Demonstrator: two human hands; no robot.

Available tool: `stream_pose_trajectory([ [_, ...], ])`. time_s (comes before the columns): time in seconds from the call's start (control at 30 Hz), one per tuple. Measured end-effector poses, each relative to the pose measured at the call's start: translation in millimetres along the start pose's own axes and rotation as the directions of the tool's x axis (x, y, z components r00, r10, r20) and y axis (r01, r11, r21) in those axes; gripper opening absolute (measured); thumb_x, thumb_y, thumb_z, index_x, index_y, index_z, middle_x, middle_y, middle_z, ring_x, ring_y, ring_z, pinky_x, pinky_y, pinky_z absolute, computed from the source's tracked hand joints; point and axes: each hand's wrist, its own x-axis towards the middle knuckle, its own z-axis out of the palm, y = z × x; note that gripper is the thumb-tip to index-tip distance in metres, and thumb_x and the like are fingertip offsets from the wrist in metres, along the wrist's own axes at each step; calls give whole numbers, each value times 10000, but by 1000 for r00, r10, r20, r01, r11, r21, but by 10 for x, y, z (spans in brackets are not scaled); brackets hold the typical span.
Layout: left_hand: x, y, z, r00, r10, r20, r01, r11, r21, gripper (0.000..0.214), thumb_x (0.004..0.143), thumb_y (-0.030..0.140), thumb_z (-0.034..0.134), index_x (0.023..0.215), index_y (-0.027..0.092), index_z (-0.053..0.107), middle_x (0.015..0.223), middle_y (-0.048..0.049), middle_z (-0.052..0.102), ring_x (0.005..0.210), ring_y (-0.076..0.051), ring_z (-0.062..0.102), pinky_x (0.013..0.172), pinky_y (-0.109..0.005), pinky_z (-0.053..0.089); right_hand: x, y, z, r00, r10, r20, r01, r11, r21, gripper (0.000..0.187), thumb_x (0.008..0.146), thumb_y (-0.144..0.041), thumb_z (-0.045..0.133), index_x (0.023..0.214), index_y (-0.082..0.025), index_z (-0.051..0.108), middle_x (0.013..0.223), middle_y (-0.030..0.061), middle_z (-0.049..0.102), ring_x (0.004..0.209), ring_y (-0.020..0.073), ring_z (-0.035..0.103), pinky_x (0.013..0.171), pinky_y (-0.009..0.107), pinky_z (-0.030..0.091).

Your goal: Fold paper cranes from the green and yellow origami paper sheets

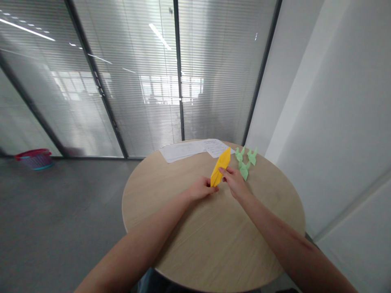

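Observation:
A long, narrow folded piece of yellow paper (221,166) lies on the round wooden table (189,228), pointing away from me. My left hand (200,189) pinches its near end, fingers closed on it. My right hand (234,182) presses the paper's right edge with its fingertips, also closed on it. Just right of my right hand lie three small folded green paper figures (245,160).
White printed sheets (195,149) lie at the table's far edge. Beyond stands a glass partition with blinds (137,81); a white wall (336,122) is close on the right. A red and blue basket (35,158) sits on the grey floor at far left.

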Motion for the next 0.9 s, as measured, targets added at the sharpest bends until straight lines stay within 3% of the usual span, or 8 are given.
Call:
stream_pose_trajectory([
  [0.13, -8, 25, -27, 989, 4, 150, -16, 997, 75, 336, 696, 475, 688, 621, 153, 627, 507, 31, 483, 464, -85, 368, 454, -236, 256, 72, -41, -108, 997, 47, -62, -38, 990, 134, 390, 722, -544, 658, 840, -173, 638, 818, 53, 649, 689, 152, 543, 548, 237, 364],
  [0.23, -12, 62, -130, 977, -1, 215, 0, 1000, 3, 325, 671, 455, 722, 793, 156, 694, 649, 1, 591, 552, -105, 476, 504, -222, 352, 94, -35, -145, 995, 95, 7, -94, 974, 206, 404, 698, -529, 698, 846, -158, 643, 822, 54, 645, 667, 134, 534, 536, 225, 348],
  [0.3, -11, 85, -217, 989, -11, 145, 23, 997, -79, 382, 694, 483, 706, 903, 163, 699, 793, -36, 646, 657, -131, 547, 560, -228, 420, 78, -20, -129, 987, 108, 122, -132, 969, 207, 400, 698, -526, 707, 828, -152, 650, 775, 41, 633, 622, 117, 511, 524, 224, 329],
  [0.37, -5, 98, -292, 1000, -9, -16, 6, 986, -169, 426, 740, 531, 657, 945, 160, 695, 919, -77, 662, 760, -154, 584, 622, -246, 467, 44, -8, -87, 968, 112, 224, -153, 973, 175, 399, 704, -531, 703, 816, -150, 657, 732, 30, 620, 586, 108, 485, 514, 230, 307],
  [0.47, 12, 102, -344, 988, 27, -151, -62, 971, -232, 454, 752, 555, 645, 945, 147, 700, 954, -102, 669, 810, -170, 592, 665, -267, 491, -13, -2, -19, 950, 101, 296, -136, 986, 101, 397, 730, -536, 675, 824, -150, 673, 689, 12, 599, 555, 101, 449, 514, 238, 294],
  [0.77, 46, 58, -245, 987, 34, -156, -60, 985, -165, 334, 716, 448, 685, 829, 134, 701, 789, -56, 677, 682, -147, 587, 599, -258, 477, -47, 0, 36, 945, 61, 322, -49, 998, -46, 364, 776, -491, 632, 871, -146, 696, 715, 22, 637, 570, 121, 485, 515, 245, 315],
  [0.9, 61, 21, -222, 981, 48, -190, -81, 982, -169, 279, 724, 405, 674, 788, 134, 679, 726, -38, 649, 649, -137, 581, 586, -254, 482, -25, 48, 77, 978, 34, 208, -32, 999, -15, 396, 719, -465, 691, 973, -175, 603, 808, 44, 664, 621, 148, 553, 510, 235, 366],
])
